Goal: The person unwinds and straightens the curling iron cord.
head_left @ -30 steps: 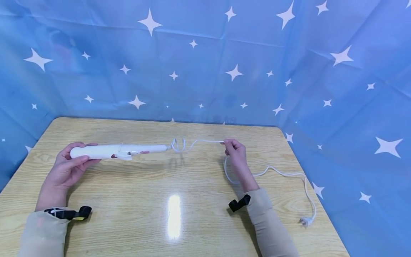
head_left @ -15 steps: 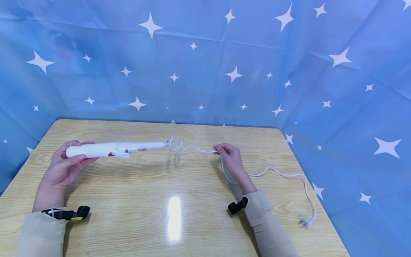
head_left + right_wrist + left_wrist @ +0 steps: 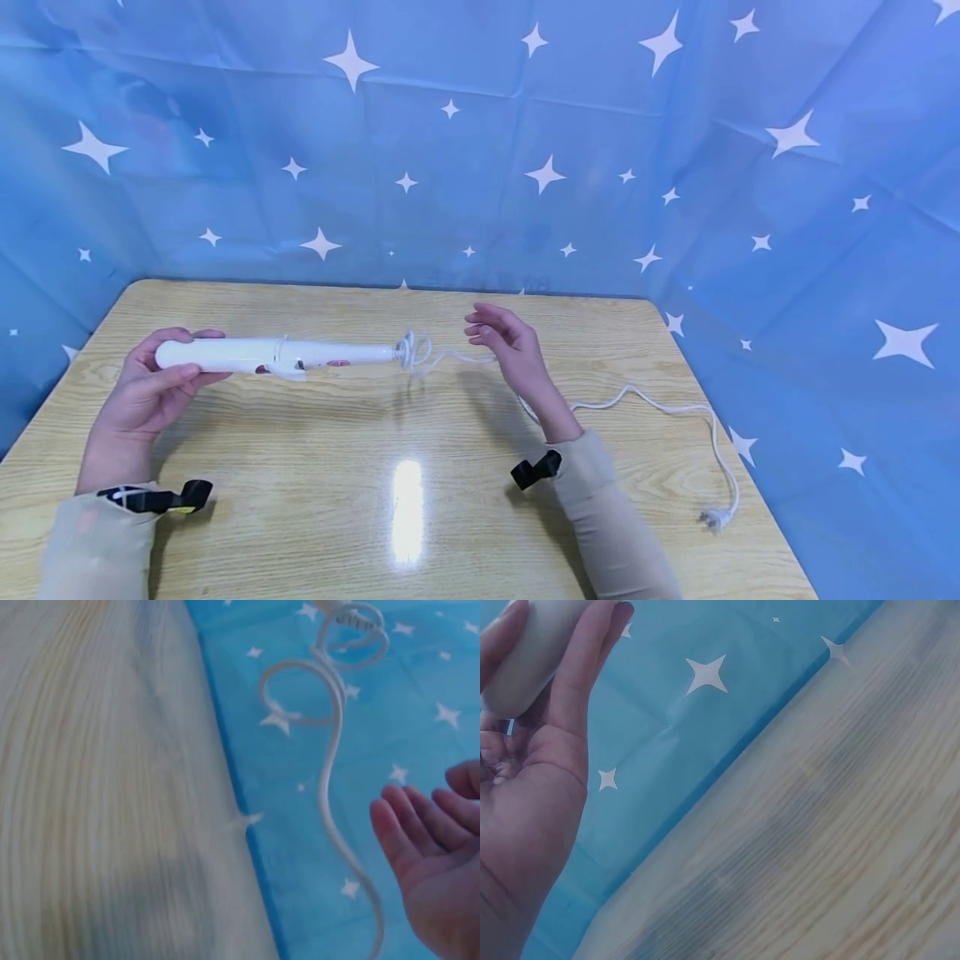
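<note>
A white curling iron (image 3: 232,356) hangs level above the table, its thick rounded barrel to the left and slimmer handle to the right. My left hand (image 3: 146,392) grips the barrel end between thumb and fingers; the left wrist view has the white end (image 3: 525,671) among them. From the handle runs a white cord (image 3: 326,799), wound in loose loops near its exit. My right hand (image 3: 516,348) is raised beside the cord, fingers relaxed and holding nothing. In the right wrist view a gap shows between those fingers and the cord.
On the right of the wooden table (image 3: 300,500) the cord snakes to a white plug (image 3: 716,518) near the edge. A blue star-patterned cloth (image 3: 480,125) hangs behind and along the sides. Each wrist wears a black camera.
My right hand pinched the cord earlier, moved left with it, then let go and rose with fingers loosened. The loops gather closer to the handle. My left hand keeps its grip.
</note>
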Demonstrator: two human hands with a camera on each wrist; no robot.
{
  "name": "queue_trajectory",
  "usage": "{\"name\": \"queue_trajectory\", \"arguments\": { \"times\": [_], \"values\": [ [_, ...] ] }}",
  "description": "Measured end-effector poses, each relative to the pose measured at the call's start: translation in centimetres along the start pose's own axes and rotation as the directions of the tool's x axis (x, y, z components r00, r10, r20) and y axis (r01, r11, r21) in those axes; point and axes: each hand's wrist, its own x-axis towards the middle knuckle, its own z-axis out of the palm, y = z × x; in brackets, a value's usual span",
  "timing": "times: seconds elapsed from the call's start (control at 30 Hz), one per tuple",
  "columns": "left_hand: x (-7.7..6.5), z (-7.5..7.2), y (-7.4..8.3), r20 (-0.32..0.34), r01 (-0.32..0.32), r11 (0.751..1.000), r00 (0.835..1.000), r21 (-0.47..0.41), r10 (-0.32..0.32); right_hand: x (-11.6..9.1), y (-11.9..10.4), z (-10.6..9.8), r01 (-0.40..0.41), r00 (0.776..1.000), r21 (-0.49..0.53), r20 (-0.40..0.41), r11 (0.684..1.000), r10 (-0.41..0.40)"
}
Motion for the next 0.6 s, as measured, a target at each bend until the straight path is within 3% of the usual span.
{"name": "queue_trajectory", "arguments": {
  "times": [0.23,0.37,0.47,0.6],
  "values": [
    [0.1,0.0,-0.1,0.035,0.02,0.998,0.999,0.054,-0.022,0.9,-0.2,2.8,-0.119,0.99,0.215,0.098,0.969,0.1],
    [0.1,0.1,-0.1,0.02,0.046,0.995,0.999,0.083,-0.048,1.1,0.1,4.2,-0.181,0.973,0.243,0.184,0.953,0.138],
    [0.2,0.4,-0.1,0.004,0.072,0.992,0.997,0.105,-0.073,1.1,0.3,4.6,-0.212,0.94,0.163,0.303,0.964,0.155],
    [0.1,0.6,-0.1,-0.006,0.078,0.99,0.997,0.114,-0.078,0.7,0.8,4.5,-0.234,0.868,0.013,0.453,0.972,0.202]
  ]
}}
